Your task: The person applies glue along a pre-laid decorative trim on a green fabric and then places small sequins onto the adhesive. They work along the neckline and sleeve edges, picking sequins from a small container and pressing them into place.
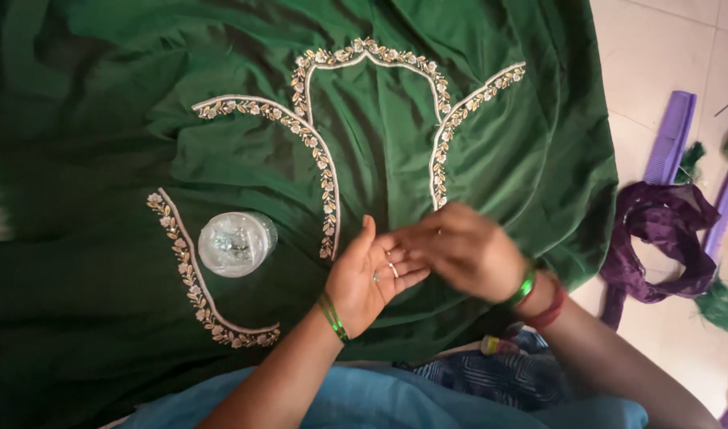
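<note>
We see a pale tiled floor (pixel 658 48) at the right, evenly lit. On it lie purple combs (pixel 671 137), a crumpled purple cloth (pixel 662 238) and scraps of green thread (pixel 722 306).

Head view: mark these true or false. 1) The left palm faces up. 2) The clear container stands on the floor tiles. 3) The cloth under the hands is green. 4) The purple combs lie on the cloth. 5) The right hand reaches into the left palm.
1) True: the left hand lies open, palm up.
2) False: the clear container sits on the green cloth, left of the hands.
3) True: it is green, with beaded trim.
4) False: the purple combs lie on the floor tiles, right of the cloth.
5) True: the right hand has its fingers at the left palm.
</note>
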